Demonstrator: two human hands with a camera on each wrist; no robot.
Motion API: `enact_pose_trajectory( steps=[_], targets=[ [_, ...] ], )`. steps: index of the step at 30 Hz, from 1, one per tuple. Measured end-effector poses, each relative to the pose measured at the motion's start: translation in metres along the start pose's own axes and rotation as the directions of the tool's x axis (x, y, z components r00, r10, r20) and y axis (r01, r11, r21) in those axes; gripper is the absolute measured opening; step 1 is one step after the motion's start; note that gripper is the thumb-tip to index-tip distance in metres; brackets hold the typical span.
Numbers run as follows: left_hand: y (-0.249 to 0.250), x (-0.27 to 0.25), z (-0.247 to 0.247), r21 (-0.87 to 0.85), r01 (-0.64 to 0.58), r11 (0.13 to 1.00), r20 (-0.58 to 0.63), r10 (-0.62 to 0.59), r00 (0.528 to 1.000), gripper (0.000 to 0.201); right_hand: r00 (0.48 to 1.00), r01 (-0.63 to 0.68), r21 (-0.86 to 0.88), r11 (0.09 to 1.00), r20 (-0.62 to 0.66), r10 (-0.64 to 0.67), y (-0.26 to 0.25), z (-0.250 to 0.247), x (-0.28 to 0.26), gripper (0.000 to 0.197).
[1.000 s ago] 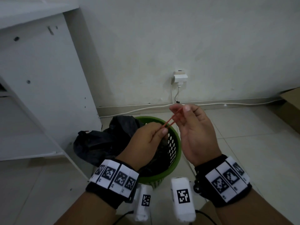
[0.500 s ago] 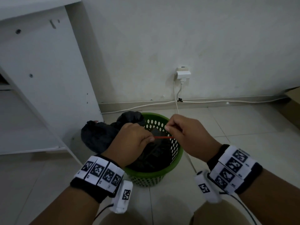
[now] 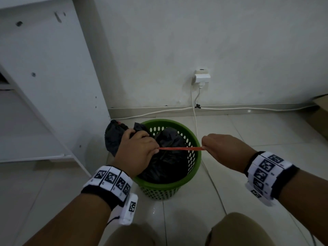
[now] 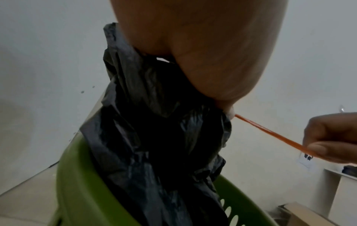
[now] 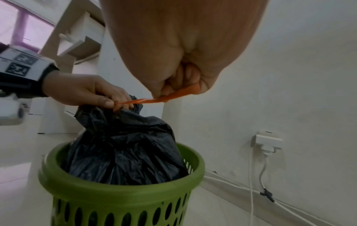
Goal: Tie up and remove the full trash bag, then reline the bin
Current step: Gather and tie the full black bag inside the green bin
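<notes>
From my remote seat, notes on the head view first. Green perforated bin [image 3: 193, 157] stands on the tiled floor [image 3: 248, 174], just in front of the white wall [image 3: 177, 50] and beside a white cabinet [image 3: 44, 86]. Black trash bag [image 3: 168, 160] sits inside the bin, its top gathered into a neck that rises above the rim.

Left hand [image 3: 136, 153] is clenched around that gathered neck, and its thumb and forefinger also pinch one end of an orange rubber band [image 3: 181, 148]. Right hand [image 3: 225, 150] has its fingers curled tight on the other end. The band runs taut and roughly level between the two hands, above the bin's mouth. I cannot tell whether any part of it is wound round the neck.

Left wrist view: bag neck [image 4: 135, 94] bunched under the palm, band [image 4: 270, 134] leading off to the right hand [image 4: 332, 137].

Right wrist view: band [image 5: 154, 100] twisted along its length and looped into the curled fingers [image 5: 185, 76]; left hand [image 5: 83, 90] on the bag top [image 5: 123, 145]; bin rim [image 5: 119, 191] below.

A second black bag [image 3: 113, 137] lies on the floor between bin and cabinet. A white plug adapter [image 3: 202, 77] is on the wall, with white cables [image 3: 266, 108] running along the skirting.
</notes>
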State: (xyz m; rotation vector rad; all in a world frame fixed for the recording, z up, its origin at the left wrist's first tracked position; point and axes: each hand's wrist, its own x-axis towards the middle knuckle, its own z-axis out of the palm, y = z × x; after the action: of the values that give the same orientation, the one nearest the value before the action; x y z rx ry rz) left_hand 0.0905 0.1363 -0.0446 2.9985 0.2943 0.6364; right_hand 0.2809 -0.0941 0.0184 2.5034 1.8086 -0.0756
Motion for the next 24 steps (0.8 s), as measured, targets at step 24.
enact_pose_trajectory(
  steps=[24],
  targets=[
    [0.047, 0.007, 0.007, -0.049, 0.006, 0.999, -0.011, -0.006, 1.0, 0.029, 0.968, -0.037, 0.537, 0.843, -0.191, 0.164, -0.065, 0.039, 0.036, 0.022]
  ],
)
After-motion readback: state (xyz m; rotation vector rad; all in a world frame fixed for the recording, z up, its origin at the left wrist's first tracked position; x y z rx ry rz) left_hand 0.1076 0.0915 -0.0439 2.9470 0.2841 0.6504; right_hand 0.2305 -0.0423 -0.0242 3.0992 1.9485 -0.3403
